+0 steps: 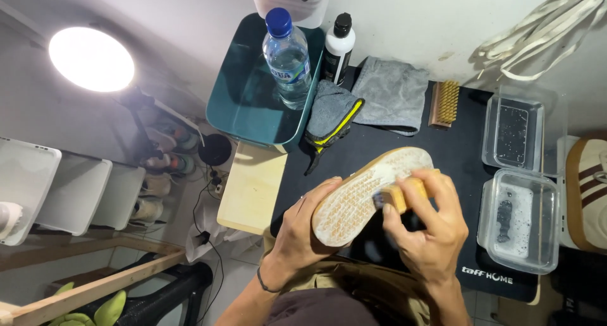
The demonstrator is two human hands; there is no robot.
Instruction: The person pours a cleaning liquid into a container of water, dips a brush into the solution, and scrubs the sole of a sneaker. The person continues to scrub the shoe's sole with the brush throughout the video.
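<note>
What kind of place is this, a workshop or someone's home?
Probably a small shoe-cleaning station, perhaps at home. The left hand holds a shoe sole-up, the right hand works a wooden brush on it, and more shoes on a rack stand nearby.

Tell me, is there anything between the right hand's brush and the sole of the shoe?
Nothing visible. The right hand presses the wooden brush straight against the upturned sole of the shoe, which the left hand holds from the other side. The two clear tubs stand apart, to the right.
</note>
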